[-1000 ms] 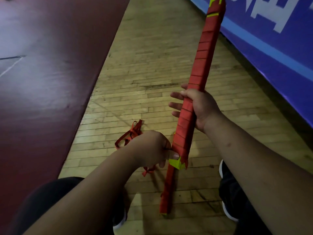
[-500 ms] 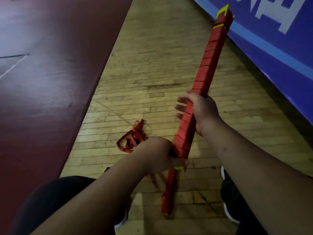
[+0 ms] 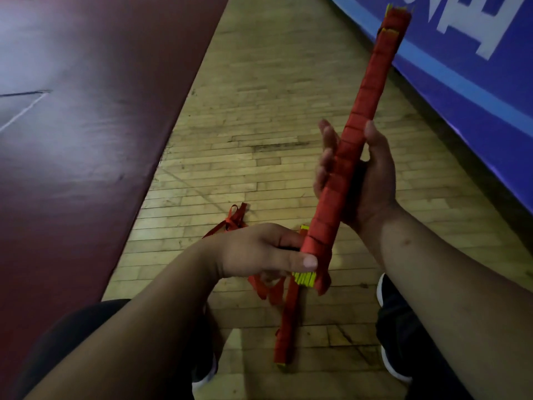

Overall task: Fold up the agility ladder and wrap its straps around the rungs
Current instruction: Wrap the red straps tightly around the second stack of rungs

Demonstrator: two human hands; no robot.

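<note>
The left hand [image 3: 268, 252] pinched the lower end of the folded ladder [image 3: 360, 116], thumb on top. The right hand [image 3: 366, 183] cradled its middle on straight fingers, thumb laid alongside. The strap-wound red bundle tilted up and away above a pale wood-plank floor [image 3: 259, 111]. Left of the ladder, loose red straps [image 3: 235, 219] lay on the planks, partly hidden by the left wrist. Further left spread a glossy maroon surface [image 3: 86, 125]. Right of the ladder ran a blue banner [image 3: 476, 82] with white lettering. Below its lower end sat a dark shoe [image 3: 388, 295].
</note>
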